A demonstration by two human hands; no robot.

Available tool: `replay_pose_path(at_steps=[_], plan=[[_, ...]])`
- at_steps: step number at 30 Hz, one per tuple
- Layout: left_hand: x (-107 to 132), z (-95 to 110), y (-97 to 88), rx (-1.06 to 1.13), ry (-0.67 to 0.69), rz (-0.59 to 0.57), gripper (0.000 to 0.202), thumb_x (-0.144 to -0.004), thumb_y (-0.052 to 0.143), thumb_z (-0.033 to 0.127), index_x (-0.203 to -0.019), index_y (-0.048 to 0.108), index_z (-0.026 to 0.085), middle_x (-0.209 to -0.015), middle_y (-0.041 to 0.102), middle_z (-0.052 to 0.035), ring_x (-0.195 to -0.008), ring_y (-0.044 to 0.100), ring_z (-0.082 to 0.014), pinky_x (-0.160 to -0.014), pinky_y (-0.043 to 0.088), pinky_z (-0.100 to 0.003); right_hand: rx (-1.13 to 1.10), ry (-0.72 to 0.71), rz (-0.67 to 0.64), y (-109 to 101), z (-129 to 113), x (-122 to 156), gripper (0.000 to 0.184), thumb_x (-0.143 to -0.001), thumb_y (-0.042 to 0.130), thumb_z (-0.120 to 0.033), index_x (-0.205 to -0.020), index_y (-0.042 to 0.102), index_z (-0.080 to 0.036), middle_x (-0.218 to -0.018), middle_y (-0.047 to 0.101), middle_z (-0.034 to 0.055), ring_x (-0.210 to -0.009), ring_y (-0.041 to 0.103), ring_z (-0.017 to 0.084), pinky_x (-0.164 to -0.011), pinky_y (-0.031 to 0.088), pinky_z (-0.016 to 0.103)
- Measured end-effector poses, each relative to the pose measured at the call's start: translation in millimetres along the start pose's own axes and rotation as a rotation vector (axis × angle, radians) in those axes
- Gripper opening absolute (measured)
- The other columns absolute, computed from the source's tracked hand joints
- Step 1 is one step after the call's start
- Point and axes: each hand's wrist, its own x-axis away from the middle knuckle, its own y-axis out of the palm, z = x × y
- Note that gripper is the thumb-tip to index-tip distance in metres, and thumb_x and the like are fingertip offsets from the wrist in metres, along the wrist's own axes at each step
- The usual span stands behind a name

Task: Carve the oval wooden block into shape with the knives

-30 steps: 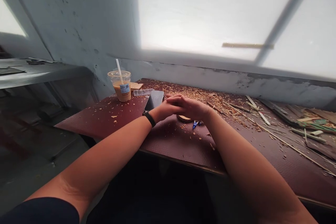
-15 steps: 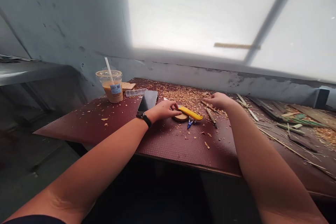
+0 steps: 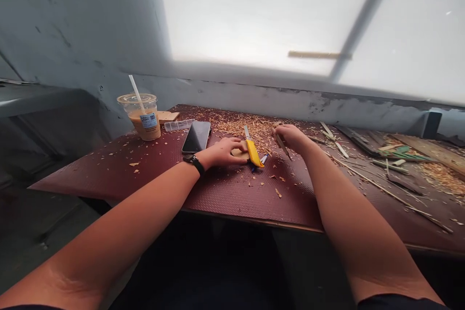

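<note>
My left hand (image 3: 229, 152), with a dark watch at the wrist, has its fingers curled around a round slice of pale wood (image 3: 240, 154). Against those fingertips rests a yellow-handled knife (image 3: 255, 154), its blade pointing to the far side of the table. A blue and white pen (image 3: 265, 159) lies partly hidden beneath the handle. My right hand (image 3: 289, 136) pinches a slim wood-handled carving tool (image 3: 281, 145), whose thin dark tip slants down toward me. The fingertips there are partly hidden by the hand itself.
A phone (image 3: 196, 137) lies left of my left hand. Beyond it stand an iced drink cup (image 3: 145, 118) with a straw, a clear plastic case (image 3: 178, 125) and a wood block (image 3: 167, 116). Shavings (image 3: 250, 125) cover the dark red table (image 3: 232, 198); thin strips (image 3: 385, 191) lie at right.
The yellow knife has swung round, so its blade now points away from me. My left hand has closed around the wood slice. My right hand has taken up the carving tool that lay beside it.
</note>
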Motion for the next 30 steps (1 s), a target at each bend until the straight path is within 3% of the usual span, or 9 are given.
replay_pose_path(at_steps=[5,7,10,13,19,23,27,30], plan=[[-0.7,-0.6,-0.7,0.037,-0.042,0.034,0.043,-0.078,0.075,0.060,-0.101,0.079,0.023,-0.112,0.068,-0.0097,-0.114,0.061,-0.0304,-0.105,0.047,-0.041,-0.202,-0.007,-0.242,48.7,-24.9,15.4,0.040,-0.100,0.063,-0.043,-0.132,0.062,-0.019,-0.132,0.062,0.0108,-0.111,0.064,0.022,-0.094,0.057,0.045],[1.1,-4.2,-3.4,0.058,-0.057,0.018,0.040,-0.077,0.077,0.056,-0.099,0.078,0.023,-0.109,0.068,-0.0087,-0.109,0.062,-0.0292,-0.100,0.049,-0.039,-0.244,0.016,-0.336,69.7,-30.2,21.4,0.040,-0.099,0.063,-0.043,-0.131,0.062,-0.019,-0.131,0.063,0.0106,-0.109,0.065,0.022,-0.093,0.057,0.044],[5.2,-10.6,-9.5,0.102,-0.081,-0.017,0.045,-0.077,0.077,0.054,-0.111,0.074,0.024,-0.117,0.069,-0.0072,-0.108,0.064,-0.0266,-0.095,0.050,-0.036,-0.273,0.063,-0.394,86.5,-30.7,25.3,0.037,-0.100,0.062,-0.043,-0.129,0.063,-0.019,-0.130,0.064,0.0104,-0.108,0.065,0.021,-0.092,0.057,0.043],[9.9,-15.2,-17.9,0.138,-0.107,-0.061,0.054,-0.074,0.080,0.049,-0.121,0.068,0.025,-0.121,0.070,-0.0060,-0.107,0.065,-0.0252,-0.091,0.051,-0.034,-0.295,0.088,-0.350,81.1,-25.3,20.8,0.039,-0.100,0.063,-0.043,-0.130,0.063,-0.019,-0.131,0.063,0.0107,-0.110,0.065,0.022,-0.093,0.057,0.044],[20.4,-15.6,-41.5,0.165,-0.117,-0.186,0.058,-0.068,0.085,0.039,-0.123,0.072,0.028,-0.124,0.072,-0.0049,-0.110,0.068,-0.0265,-0.094,0.053,-0.035,-0.318,0.095,-0.147,52.3,-9.5,2.2,0.042,-0.099,0.064,-0.043,-0.133,0.061,-0.018,-0.133,0.062,0.0111,-0.112,0.064,0.023,-0.094,0.057,0.046],[23.2,-11.7,-47.1,0.188,-0.092,-0.222,0.060,-0.068,0.084,0.030,-0.127,0.073,0.029,-0.132,0.070,-0.0056,-0.117,0.067,-0.0283,-0.096,0.053,-0.035,-0.312,0.052,-0.053,49.5,-9.6,0.8,0.042,-0.099,0.063,-0.043,-0.133,0.061,-0.019,-0.133,0.062,0.0111,-0.112,0.064,0.023,-0.095,0.057,0.046],[19.3,-4.5,-36.4,0.225,-0.012,-0.186,0.056,-0.080,0.076,0.034,-0.136,0.067,0.033,-0.137,0.068,-0.0018,-0.126,0.063,-0.0247,-0.108,0.047,-0.034,-0.306,-0.054,-0.106,60.4,-24.0,15.1,0.038,-0.100,0.062,-0.043,-0.129,0.063,-0.019,-0.128,0.064,0.0100,-0.106,0.065,0.020,-0.090,0.058,0.042],[15.5,-3.7,-27.7,0.216,-0.005,-0.138,0.046,-0.084,0.074,0.040,-0.129,0.071,0.030,-0.131,0.071,-0.0029,-0.122,0.064,-0.0250,-0.109,0.046,-0.035,-0.281,-0.128,-0.167,73.6,-34.2,27.4,0.024,-0.097,0.065,-0.038,-0.109,0.066,-0.017,-0.101,0.068,0.0053,-0.084,0.066,0.017,-0.077,0.058,0.036]])
